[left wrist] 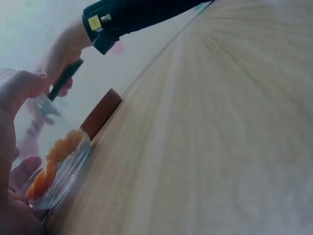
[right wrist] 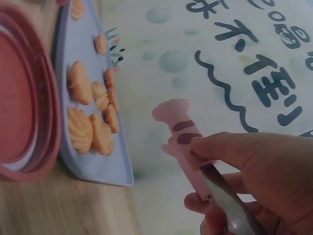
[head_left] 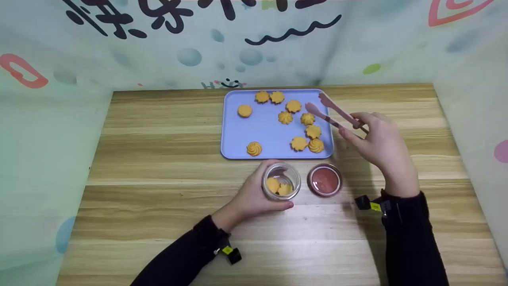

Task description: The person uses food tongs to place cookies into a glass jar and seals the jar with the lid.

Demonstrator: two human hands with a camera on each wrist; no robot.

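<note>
While left hand [head_left: 250, 196] grips glass jar [head_left: 281, 181] holding a few cookies, right hand [head_left: 379, 145] pinches pink tongs [head_left: 331, 113], tips apart and empty, above blue tray [head_left: 238, 139] of loose cookies [head_left: 285, 117]. Risk: cookie slipping from a weak squeeze; jar tipping; knocking red lid [head_left: 324, 180] just beside jar. Wooden table [head_left: 158, 159], pale printed backdrop [head_left: 158, 51] around.

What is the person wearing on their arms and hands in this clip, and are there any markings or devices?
Both arms are in long black sleeves ending at the wrists. The left hand and right hand are bare, with no gloves. Each wrist carries a small black device with a yellow tag: the left wrist device and the right wrist device.
</note>
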